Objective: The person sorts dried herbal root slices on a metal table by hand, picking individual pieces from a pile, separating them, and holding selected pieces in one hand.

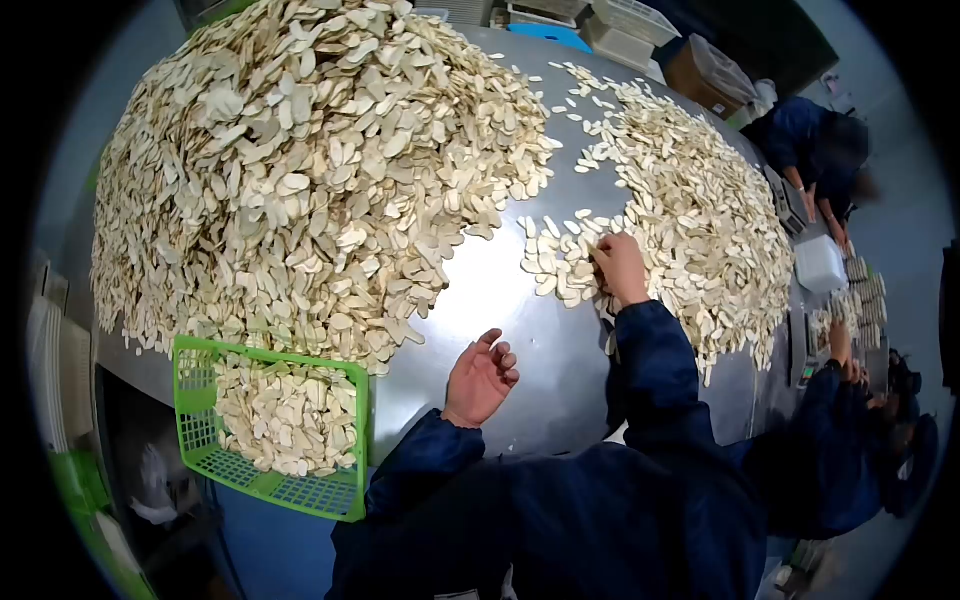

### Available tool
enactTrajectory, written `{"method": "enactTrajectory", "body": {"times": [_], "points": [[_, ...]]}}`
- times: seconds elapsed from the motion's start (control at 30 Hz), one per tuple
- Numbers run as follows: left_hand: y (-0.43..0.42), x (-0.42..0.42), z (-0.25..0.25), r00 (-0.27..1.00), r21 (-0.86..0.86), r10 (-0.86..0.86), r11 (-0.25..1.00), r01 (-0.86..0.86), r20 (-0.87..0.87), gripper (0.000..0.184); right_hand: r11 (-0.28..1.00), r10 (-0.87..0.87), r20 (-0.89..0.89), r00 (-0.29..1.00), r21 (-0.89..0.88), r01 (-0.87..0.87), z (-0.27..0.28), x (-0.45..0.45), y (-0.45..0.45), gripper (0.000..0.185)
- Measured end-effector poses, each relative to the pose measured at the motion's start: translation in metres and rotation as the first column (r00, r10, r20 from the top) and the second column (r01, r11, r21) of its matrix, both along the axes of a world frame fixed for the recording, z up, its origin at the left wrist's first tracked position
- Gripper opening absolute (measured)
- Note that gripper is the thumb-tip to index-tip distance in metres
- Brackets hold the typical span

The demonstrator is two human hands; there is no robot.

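Note:
My right hand (622, 270) reaches down to the left edge of a spread of pale dried slices (700, 200) on the metal table. Its fingers are bent together at the slices, and whatever lies between them is hidden. Over bare metal, my left hand (481, 379) hovers palm up, fingers loosely curled and apart, holding nothing. A much larger heap of the same slices (310, 170) rises at the left. In front of that heap, at the table's near edge, a green plastic basket (270, 350) tilts toward me with slices inside.
The shiny metal table (470, 290) shows between the two piles. At the right, co-workers in dark blue (815, 140) handle things beside a white container (820, 264) and a scale (806, 345). Stacked trays (625, 30) and a cardboard box (700, 75) stand behind the table.

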State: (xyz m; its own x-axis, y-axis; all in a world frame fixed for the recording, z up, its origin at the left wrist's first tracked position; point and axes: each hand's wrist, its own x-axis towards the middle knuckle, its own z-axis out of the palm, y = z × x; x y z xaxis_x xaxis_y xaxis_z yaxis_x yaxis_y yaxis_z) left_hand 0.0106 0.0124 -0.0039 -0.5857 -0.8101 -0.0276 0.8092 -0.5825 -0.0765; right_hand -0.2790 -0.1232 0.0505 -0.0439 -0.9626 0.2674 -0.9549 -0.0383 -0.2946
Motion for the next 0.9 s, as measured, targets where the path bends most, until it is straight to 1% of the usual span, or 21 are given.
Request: {"method": "enactTrajectory", "body": {"times": [0.03,0.07,0.1,0.13,0.17,0.2,0.23,0.3,0.33,0.43,0.47,0.5,0.53,0.57,0.6,0.63,0.7,0.73,0.83,0.87,0.9], "points": [[0.000,0.000,-0.003,1.000,-0.001,0.008,1.000,-0.008,-0.006,0.034,0.996,-0.054,0.200,0.978,0.078,0.039,0.000,0.000,0.001,0.014],[0.000,0.000,-0.006,1.000,0.000,0.013,1.000,-0.013,-0.013,0.034,0.984,-0.126,0.384,0.915,0.165,0.066,0.000,-0.003,0.005,0.015],[0.001,-0.001,-0.001,0.998,0.021,0.021,1.000,-0.022,0.053,0.035,0.964,-0.210,0.545,0.811,0.254,0.078,0.008,-0.001,0.011,0.016],[0.000,-0.003,0.010,0.992,0.041,0.028,0.999,-0.033,0.120,0.037,0.963,-0.210,0.663,0.718,0.265,0.037,0.028,0.012,0.022,0.017],[0.000,-0.004,0.015,0.982,0.060,0.036,0.997,-0.048,0.188,0.038,0.953,-0.207,0.768,0.606,0.299,-0.053,0.037,0.018,0.028,0.016],[0.000,-0.005,0.013,0.979,0.020,0.036,0.999,-0.041,0.199,0.044,0.935,-0.201,0.779,0.593,0.334,-0.122,0.042,0.025,0.036,0.016],[-0.001,-0.006,0.017,0.978,0.021,0.040,0.999,-0.046,0.205,0.045,0.909,-0.191,0.792,0.580,0.366,-0.199,0.047,0.034,0.042,0.016],[-0.003,-0.005,0.029,0.974,0.017,0.054,0.998,-0.059,0.221,0.047,0.807,-0.112,0.850,0.515,0.380,-0.452,0.054,0.055,0.047,0.018],[-0.003,-0.005,0.026,0.990,0.020,0.054,0.998,-0.057,0.133,0.046,0.813,-0.057,0.839,0.542,0.354,-0.463,0.050,0.062,0.044,0.019],[-0.006,-0.004,0.029,0.985,0.093,0.041,0.994,-0.057,0.166,0.043,0.935,0.109,0.632,0.767,0.197,-0.296,0.046,0.081,0.002,0.021],[-0.007,-0.003,0.024,0.991,0.111,0.056,0.991,-0.070,0.124,0.037,0.948,0.200,0.573,0.795,0.093,-0.306,0.042,0.086,-0.017,0.022],[-0.007,-0.003,0.021,0.991,0.116,0.059,0.991,-0.073,0.116,0.035,0.940,0.241,0.563,0.790,0.068,-0.335,0.028,0.090,-0.040,0.022],[-0.007,-0.002,0.018,0.992,0.120,0.062,0.990,-0.075,0.109,0.032,0.931,0.280,0.554,0.784,0.043,-0.363,0.030,0.104,-0.057,0.021],[-0.007,-0.001,0.017,0.993,0.124,0.063,0.989,-0.075,0.102,0.031,0.917,0.309,0.477,0.823,0.082,-0.391,0.032,0.115,-0.069,0.025],[-0.008,0.000,0.023,0.990,0.167,0.052,0.983,-0.073,0.128,0.026,0.909,0.377,0.352,0.856,0.037,-0.415,0.027,0.127,-0.084,0.028],[-0.008,0.000,0.018,0.994,0.140,0.045,0.988,-0.059,0.103,0.026,0.897,0.432,0.219,0.875,-0.005,-0.442,0.017,0.135,-0.098,0.032],[-0.007,0.001,0.010,0.998,0.082,0.027,0.996,-0.031,0.052,0.026,0.905,0.420,0.097,0.902,-0.124,-0.408,0.002,0.150,-0.115,0.037],[-0.006,0.001,0.013,0.989,0.125,0.018,0.992,-0.037,0.148,0.026,0.901,0.406,0.038,0.913,-0.183,-0.393,-0.003,0.155,-0.120,0.040],[-0.006,0.003,0.013,0.996,0.102,0.010,0.995,-0.019,0.091,0.024,0.842,0.538,0.119,0.834,-0.046,-0.537,-0.009,0.158,-0.106,0.044],[-0.005,0.003,0.014,0.992,0.115,0.008,0.993,-0.023,0.126,0.023,0.797,0.600,0.027,0.800,0.071,-0.600,-0.008,0.151,-0.097,0.048],[-0.005,0.003,0.014,0.992,0.126,0.010,0.992,-0.026,0.125,0.023,0.772,0.614,0.098,0.783,0.136,-0.622,0.007,0.148,-0.083,0.047]]}}
